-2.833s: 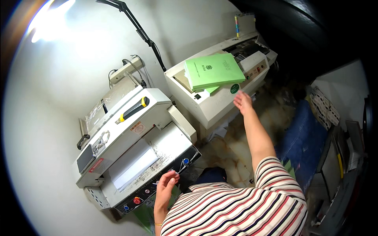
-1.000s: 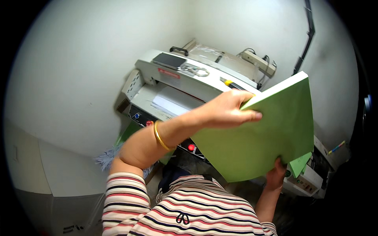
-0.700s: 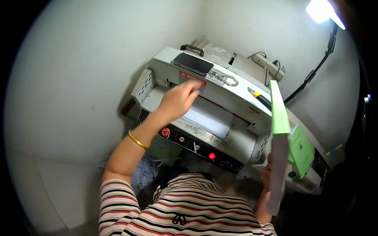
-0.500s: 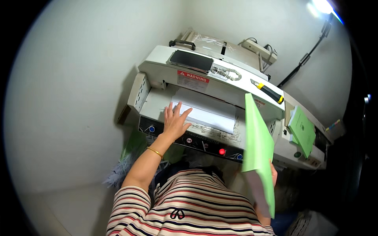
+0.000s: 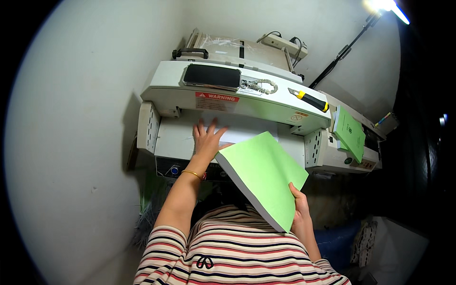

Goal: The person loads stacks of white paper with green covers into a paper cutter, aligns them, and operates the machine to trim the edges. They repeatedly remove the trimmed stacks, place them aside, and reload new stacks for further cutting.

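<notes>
Right hand (image 5: pixel 300 209) grips the green book (image 5: pixel 262 175); left hand (image 5: pixel 207 139) lies flat just beside it.

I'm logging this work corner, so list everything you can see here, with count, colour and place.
Paper-cutting machine: one, off-white, against the wall, centre.
Flat dark phone: one, black, on the cutter's top.
Beaded loop: one, pale, right of the phone.
Utility knife: one, yellow and black, cutter's top right.
Thick green-covered book: one, held over the cutter bed.
Second machine: one, off-white, at right.
Thin green booklet: one, on the second machine.
Left hand: flat on white sheets.
Right hand: fingers gripping the book's lower edge.
</notes>
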The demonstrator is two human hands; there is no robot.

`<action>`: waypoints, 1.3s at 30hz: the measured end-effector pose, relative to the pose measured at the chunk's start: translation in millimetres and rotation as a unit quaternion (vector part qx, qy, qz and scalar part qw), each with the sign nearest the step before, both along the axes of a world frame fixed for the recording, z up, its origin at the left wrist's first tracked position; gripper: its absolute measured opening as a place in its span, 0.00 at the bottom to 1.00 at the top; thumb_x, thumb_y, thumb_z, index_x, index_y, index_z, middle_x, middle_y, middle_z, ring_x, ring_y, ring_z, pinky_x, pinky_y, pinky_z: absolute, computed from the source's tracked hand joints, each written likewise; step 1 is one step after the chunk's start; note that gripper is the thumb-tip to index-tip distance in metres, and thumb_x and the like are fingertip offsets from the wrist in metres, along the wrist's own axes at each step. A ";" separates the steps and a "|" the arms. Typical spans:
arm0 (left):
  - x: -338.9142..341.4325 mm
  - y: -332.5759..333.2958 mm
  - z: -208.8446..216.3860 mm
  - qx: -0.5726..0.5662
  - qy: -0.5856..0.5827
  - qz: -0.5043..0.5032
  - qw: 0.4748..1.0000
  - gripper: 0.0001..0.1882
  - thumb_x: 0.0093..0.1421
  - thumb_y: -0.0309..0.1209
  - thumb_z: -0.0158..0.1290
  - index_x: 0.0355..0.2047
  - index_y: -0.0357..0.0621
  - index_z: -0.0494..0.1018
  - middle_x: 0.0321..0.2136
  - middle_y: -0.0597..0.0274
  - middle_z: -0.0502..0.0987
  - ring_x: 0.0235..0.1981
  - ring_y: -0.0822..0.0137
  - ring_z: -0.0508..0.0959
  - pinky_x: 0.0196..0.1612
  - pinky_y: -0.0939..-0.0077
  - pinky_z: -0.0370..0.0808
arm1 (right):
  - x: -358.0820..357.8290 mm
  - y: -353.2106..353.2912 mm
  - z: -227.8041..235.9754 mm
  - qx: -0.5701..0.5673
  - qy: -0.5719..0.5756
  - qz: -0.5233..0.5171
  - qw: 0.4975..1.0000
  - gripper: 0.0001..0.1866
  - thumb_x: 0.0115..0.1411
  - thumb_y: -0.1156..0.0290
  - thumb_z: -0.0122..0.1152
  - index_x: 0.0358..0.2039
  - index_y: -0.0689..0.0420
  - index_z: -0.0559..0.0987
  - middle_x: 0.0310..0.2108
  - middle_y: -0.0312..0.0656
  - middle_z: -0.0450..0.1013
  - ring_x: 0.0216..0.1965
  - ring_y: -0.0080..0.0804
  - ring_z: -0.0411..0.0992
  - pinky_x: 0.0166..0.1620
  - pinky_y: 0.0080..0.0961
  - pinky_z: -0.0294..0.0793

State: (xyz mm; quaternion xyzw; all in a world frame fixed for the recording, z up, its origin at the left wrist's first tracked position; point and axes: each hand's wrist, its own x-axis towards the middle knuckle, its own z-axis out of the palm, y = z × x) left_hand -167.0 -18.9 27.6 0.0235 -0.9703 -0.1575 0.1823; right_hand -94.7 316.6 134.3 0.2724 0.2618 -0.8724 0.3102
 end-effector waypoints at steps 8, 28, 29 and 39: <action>-9.7 10.1 -8.4 -0.070 0.048 0.023 0.996 0.27 0.56 0.51 0.52 0.56 0.66 0.71 0.63 0.50 0.59 0.63 0.31 0.51 0.62 0.30 0.46 | -33.9 -34.1 -35.7 -0.015 0.057 -0.023 0.998 0.19 0.68 0.67 0.50 0.56 0.63 0.67 0.53 0.48 0.70 0.54 0.42 0.70 0.58 0.40 0.69; -12.1 38.2 17.1 0.042 -0.191 -0.029 0.980 0.18 0.61 0.42 0.51 0.47 0.46 0.74 0.48 0.51 0.73 0.51 0.51 0.71 0.55 0.56 0.65 | -176.7 -152.5 -84.8 -0.011 0.024 -0.078 0.997 0.18 0.68 0.72 0.49 0.55 0.65 0.63 0.59 0.52 0.62 0.62 0.50 0.61 0.65 0.52 0.61; -14.6 38.4 14.4 0.032 -0.107 -0.029 0.993 0.18 0.61 0.41 0.52 0.48 0.47 0.74 0.49 0.51 0.72 0.52 0.51 0.70 0.56 0.56 0.64 | -188.1 -157.6 -89.5 -0.014 0.026 -0.067 0.997 0.17 0.67 0.74 0.49 0.54 0.66 0.63 0.59 0.54 0.62 0.61 0.51 0.61 0.65 0.52 0.62; -30.4 39.7 5.6 -0.001 -0.024 -0.014 1.000 0.28 0.60 0.39 0.53 0.61 0.53 0.64 0.57 0.47 0.64 0.61 0.45 0.60 0.66 0.53 0.53 | -205.6 -155.9 -93.4 -0.042 0.028 -0.001 0.999 0.15 0.62 0.82 0.49 0.51 0.68 0.68 0.53 0.55 0.66 0.57 0.50 0.65 0.63 0.48 0.66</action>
